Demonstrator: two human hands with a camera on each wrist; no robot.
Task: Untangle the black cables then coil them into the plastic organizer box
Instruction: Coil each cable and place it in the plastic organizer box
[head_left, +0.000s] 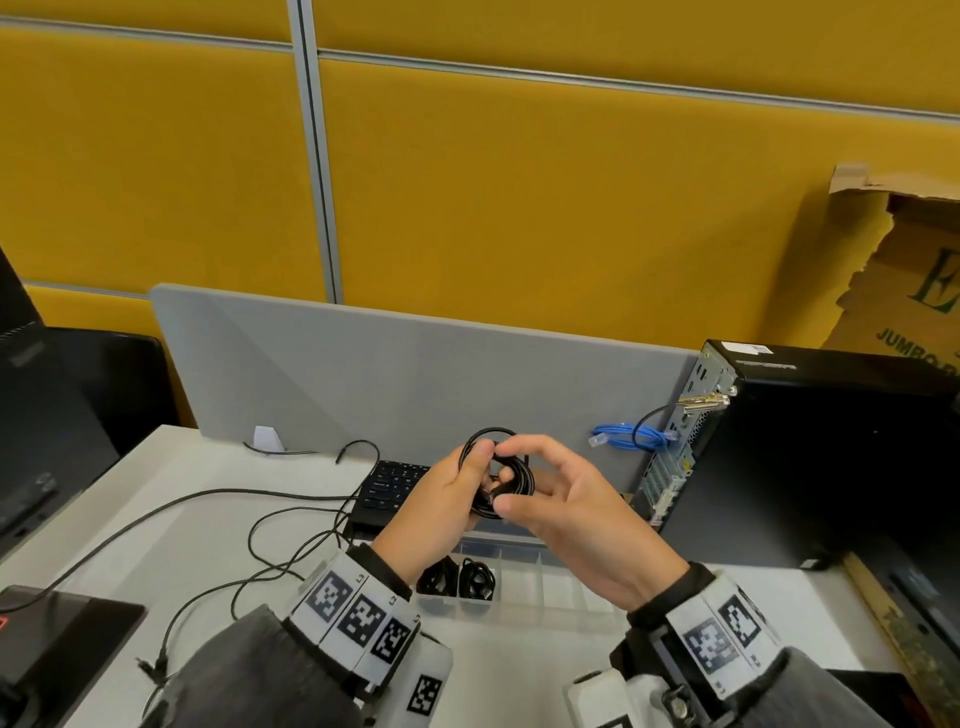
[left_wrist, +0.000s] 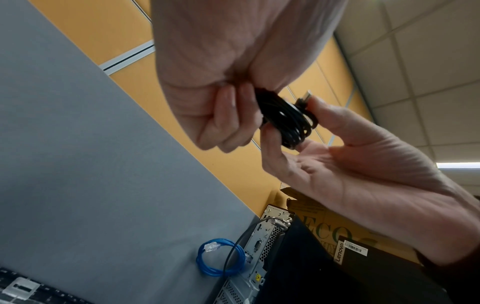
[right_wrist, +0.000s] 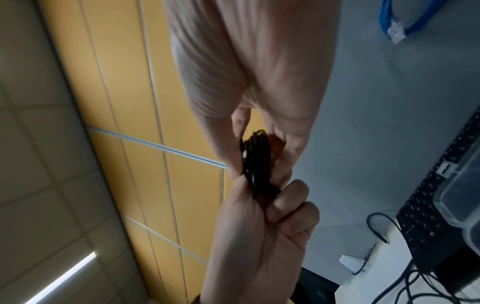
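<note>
The step in hand looks like finishing a coil before it goes into the box. The white desk (head_left: 197, 499) holds loose thin black cables (head_left: 218, 525) on the left. The clear plastic box (head_left: 524, 582) sits near, under the hands, its left compartments holding two dark bundles (head_left: 457, 577). The left hand (head_left: 441, 504) is curled round a tight round coil (head_left: 511, 480) of glossy cord held above the box; the right hand (head_left: 571, 512), fingers bent, pinches its plug end (left_wrist: 303, 99). Next, probably, tuck that end in and lower the coil into a free compartment to the right.
</note>
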